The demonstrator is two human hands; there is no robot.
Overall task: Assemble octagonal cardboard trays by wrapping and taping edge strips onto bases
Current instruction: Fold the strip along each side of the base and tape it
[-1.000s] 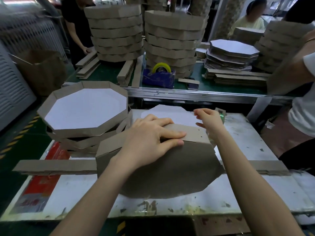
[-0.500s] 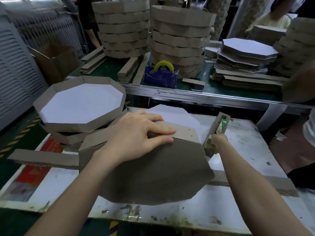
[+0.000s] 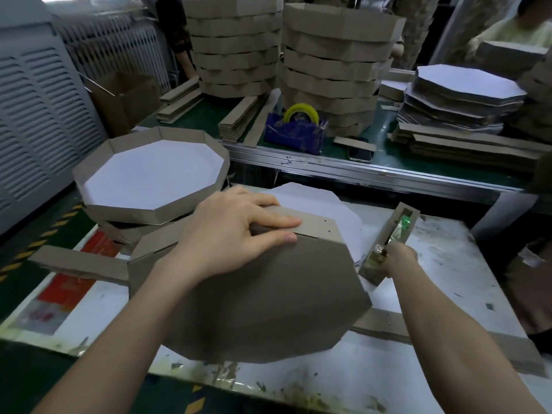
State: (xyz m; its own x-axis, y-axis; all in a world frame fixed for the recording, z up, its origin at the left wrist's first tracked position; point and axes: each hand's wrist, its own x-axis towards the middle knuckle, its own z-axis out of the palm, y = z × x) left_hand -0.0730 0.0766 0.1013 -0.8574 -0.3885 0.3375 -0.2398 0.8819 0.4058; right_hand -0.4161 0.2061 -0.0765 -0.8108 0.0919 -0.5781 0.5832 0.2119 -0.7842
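On the scuffed white desk (image 3: pixel 448 264), a brown octagonal cardboard tray (image 3: pixel 268 294) stands tilted on its edge (plain brown underside toward the camera), with white octagonal sheets (image 3: pixel 328 210) lying just behind it. The left hand (image 3: pixel 236 231) grasps the tray's top edge, with its fingers laid over the brown cardboard edge strip (image 3: pixel 316 227) and its thumb pressed on the base. Just right of the tray, the right hand (image 3: pixel 398 259) is clenched round the lower end of a narrow cardboard-cased tool with green inside (image 3: pixel 388 237). A stack of finished octagonal trays (image 3: pixel 149 174) sits at the left.
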